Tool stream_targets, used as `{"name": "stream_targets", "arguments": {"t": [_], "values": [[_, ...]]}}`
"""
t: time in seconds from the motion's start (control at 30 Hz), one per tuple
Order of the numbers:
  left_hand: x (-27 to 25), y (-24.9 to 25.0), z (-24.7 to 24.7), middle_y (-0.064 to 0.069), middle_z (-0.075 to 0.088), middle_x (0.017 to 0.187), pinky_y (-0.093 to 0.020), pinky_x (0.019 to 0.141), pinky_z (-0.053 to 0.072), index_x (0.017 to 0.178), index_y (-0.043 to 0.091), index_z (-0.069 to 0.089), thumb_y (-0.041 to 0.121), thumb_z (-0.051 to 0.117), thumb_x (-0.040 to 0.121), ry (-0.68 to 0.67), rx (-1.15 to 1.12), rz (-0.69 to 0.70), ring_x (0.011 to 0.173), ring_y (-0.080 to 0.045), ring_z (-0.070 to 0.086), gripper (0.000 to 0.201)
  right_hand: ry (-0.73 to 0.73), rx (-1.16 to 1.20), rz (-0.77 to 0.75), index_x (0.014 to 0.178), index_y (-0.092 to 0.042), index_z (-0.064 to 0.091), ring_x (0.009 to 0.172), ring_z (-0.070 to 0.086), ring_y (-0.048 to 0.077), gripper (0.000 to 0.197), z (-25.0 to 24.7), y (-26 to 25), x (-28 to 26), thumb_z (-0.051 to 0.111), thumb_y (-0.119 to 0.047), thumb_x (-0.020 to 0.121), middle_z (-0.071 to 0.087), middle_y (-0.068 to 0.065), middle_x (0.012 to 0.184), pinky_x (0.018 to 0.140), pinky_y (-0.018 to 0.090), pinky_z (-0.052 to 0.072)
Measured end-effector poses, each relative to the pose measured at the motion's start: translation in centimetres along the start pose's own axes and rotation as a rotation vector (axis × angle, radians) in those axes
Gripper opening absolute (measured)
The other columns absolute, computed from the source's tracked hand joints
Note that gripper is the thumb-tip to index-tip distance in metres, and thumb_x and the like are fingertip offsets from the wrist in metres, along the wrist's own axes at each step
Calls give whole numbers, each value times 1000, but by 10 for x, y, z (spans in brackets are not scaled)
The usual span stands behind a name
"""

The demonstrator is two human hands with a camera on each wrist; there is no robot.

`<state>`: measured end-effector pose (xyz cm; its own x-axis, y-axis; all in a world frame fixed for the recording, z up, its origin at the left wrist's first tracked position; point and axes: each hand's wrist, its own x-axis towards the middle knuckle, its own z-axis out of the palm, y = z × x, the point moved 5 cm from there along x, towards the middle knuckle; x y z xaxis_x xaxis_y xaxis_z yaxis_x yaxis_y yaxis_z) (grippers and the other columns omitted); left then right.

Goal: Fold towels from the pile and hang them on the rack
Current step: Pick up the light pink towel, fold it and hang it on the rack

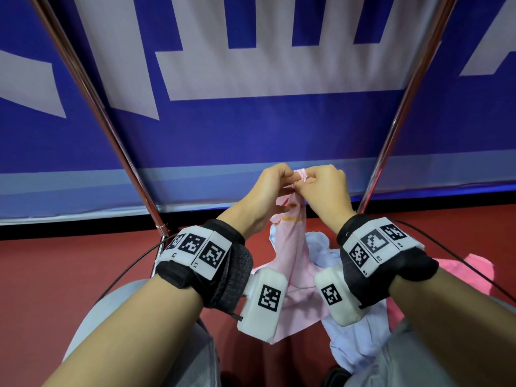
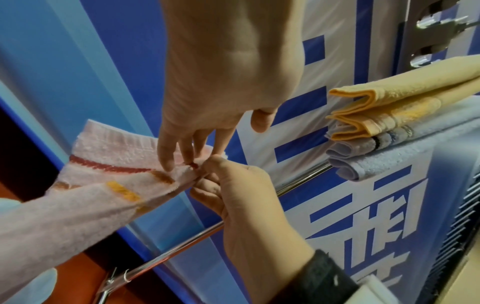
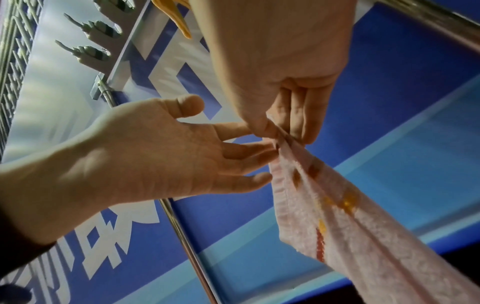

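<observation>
Pinching one corner of the pink towel (image 1: 297,247), my right hand (image 1: 325,191) met my left hand (image 1: 268,188). Both gripped it. Its long axis hung toward six o'clock.

both hands (image 1: 272,191) (image 1: 325,191) raised together, fingers (image 2: 166,156) pinching one towel corner

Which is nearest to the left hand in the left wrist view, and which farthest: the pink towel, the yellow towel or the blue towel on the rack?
1. The pink towel: pinched in the left hand, at the left of the view.
2 and 3. The yellow towel and the blue towel hang folded on the rack at the right, yellow above blue; too close to rank.
</observation>
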<state>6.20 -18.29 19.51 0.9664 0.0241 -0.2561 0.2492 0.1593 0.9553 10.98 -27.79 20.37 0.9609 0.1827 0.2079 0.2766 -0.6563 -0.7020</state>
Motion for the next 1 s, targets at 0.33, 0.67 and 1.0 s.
{"name": "stream_targets", "arguments": {"t": [0.33,0.67,1.0], "values": [[9,8,-29,1,58,112,-20,78,43,110,15,58,4,46,88,283,538,174,99,-15,55,28,104,217,18,46,-6,52,50,29,13,28,-19,2,11,59,-14,71,33,-3,41,51,26,28],[12,-11,-24,-1,61,91,-24,67,43,103,10,61,7,54,86,117,898,150,82,-17,54,19,176,431,77,62,7,57,59,41,16,36,-47,21,25,54,-28,61,42,10,59,59,32,39],[-11,0,15,7,38,106,-27,65,30,117,29,57,19,48,92,27,1364,578,87,-15,42,28,198,517,90,77,16,60,63,45,20,32,-65,19,19,56,-15,71,46,12,65,60,33,44]]}}
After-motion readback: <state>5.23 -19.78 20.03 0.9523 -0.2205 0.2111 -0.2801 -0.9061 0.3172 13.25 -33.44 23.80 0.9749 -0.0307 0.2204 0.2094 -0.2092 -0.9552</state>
